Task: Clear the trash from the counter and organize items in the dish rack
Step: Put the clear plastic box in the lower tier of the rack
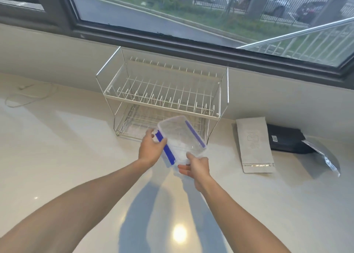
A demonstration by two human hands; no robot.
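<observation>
Clear plastic container [181, 138] with blue clip latches, held tilted above the white counter [76, 157], just in front of the dish rack's lower tier. Left hand [151, 149] gripping its left latch edge, thumb over the blue strip. Right hand [196, 168] pinching the near corner, forearms extended. Nothing visible inside. Wire dish rack [162, 92], two tiers, against the wall beneath a window. Pale paper pouch [253, 145] to the right, print too small to read; black packet [285, 140] and silver foil bag [323, 157] beyond.
</observation>
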